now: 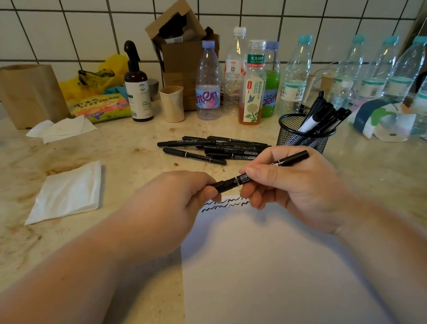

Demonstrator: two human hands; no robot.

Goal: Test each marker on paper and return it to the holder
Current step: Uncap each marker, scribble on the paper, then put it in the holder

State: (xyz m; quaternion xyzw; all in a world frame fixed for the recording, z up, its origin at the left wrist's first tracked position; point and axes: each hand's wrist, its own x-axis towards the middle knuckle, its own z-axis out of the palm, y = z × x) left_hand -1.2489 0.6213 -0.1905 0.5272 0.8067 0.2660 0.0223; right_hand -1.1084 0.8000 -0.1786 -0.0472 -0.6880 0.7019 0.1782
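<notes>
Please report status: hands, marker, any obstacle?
Left hand and right hand both grip the marker over the paper. Holder unobstructed.

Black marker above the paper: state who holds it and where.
Both hands hold the black marker: left hand grips its left end, right hand pinches the barrel past the middle.

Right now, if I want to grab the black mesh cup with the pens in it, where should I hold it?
Probably best to hold the mesh holder around its round wall, below the rim, coming from the front-left side. The markers in the holder stick out the top and lean right, so the top is blocked. Bottles crowd behind it, and the right hand is just in front.
</notes>
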